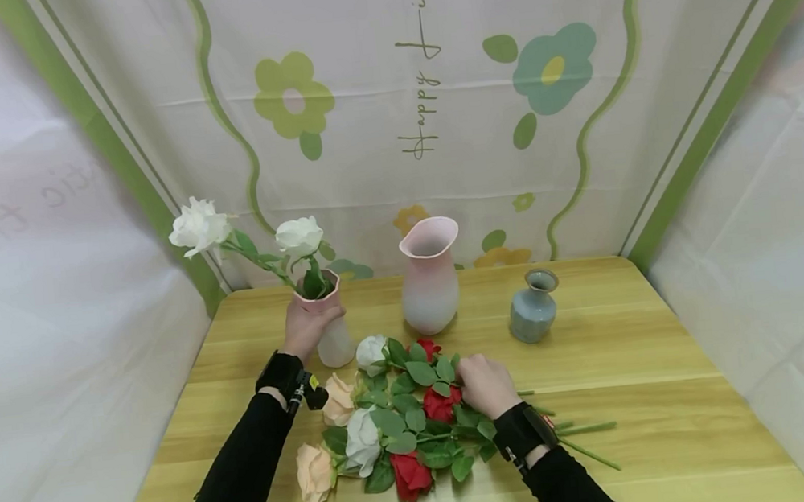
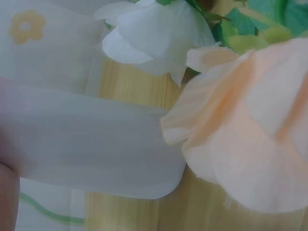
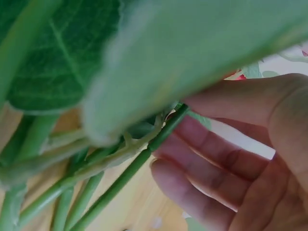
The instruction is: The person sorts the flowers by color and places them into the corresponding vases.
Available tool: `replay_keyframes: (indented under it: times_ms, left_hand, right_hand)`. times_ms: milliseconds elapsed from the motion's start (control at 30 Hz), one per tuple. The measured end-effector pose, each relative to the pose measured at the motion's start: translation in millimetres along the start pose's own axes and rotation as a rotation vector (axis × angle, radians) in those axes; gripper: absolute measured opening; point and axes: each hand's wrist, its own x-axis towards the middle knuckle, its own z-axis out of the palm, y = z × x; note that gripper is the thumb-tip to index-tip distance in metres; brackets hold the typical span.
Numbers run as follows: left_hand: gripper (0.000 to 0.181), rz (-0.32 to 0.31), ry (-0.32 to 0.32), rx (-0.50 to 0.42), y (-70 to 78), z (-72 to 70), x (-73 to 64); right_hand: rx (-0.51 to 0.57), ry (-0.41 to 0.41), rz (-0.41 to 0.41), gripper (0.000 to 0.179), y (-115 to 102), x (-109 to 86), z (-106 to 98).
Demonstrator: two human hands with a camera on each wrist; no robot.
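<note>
My left hand (image 1: pixel 304 331) grips a slim vase (image 1: pixel 336 348) with a pink rim and pale lower part, near its top, at the table's back left. Two white roses (image 1: pixel 299 237) stand in it, one leaning left. In the left wrist view the vase's pale body (image 2: pixel 96 144) lies behind a peach rose (image 2: pixel 250 134). Over the pile of roses (image 1: pixel 418 419) at the middle front, my right hand (image 1: pixel 488 386) pinches a green stem (image 3: pixel 166 127) between thumb and fingers. Leaves partly cover the fingertips; which bloom that stem bears cannot be told.
A larger pink-and-white vase (image 1: pixel 431 289) stands at the back middle, and a small grey-blue vase (image 1: pixel 533 311) right of it. Red, white and peach blooms point left; cut stems (image 1: pixel 586 428) stick out to the right. A printed cloth (image 1: pixel 365 166) hangs behind the wooden table (image 1: pixel 662 387).
</note>
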Motion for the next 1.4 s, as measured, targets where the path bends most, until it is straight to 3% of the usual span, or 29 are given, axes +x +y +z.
replay_keyframes:
  times_ms: [300,633,1000,1100,1133,1267,1400]
  left_hand:
    - [0.080,-0.012,-0.001,0.010,-1.2,2.4,0.8]
    - [0.083,-0.021,-0.001,0.014,-2.2,2.0,0.0]
    - [0.084,-0.020,-0.003,0.012,-2.3,0.4,-0.9]
    - [0.082,-0.030,-0.016,-0.009,8.9,0.3,-5.8]
    - [0.082,-0.031,-0.018,-0.008,14.7,0.3,-8.6]
    - [0.080,-0.032,-0.019,0.016,14.8,0.1,-8.9]
    - [0.082,-0.018,-0.004,0.025,-0.6,-0.5,-1.9]
  right_hand:
    - [-0.076,0.026,-0.015,0.058,1.2,-1.2,2.9]
    - [-0.050,0.087,-0.029,0.057,-0.9,-10.2,-4.6]
    - [-0.004,0.058,0.043,0.032,-3.3,-14.3,-14.1]
    - [0.019,0.061,0.051,0.028,-4.2,-15.9,-17.4]
    - [0.027,0.064,0.052,0.028,-4.7,-16.4,-18.5]
    - [0.029,0.080,0.040,0.040,-6.6,-18.1,-21.4]
    - [0.022,0.092,0.029,0.056,-8.1,-19.5,-23.6]
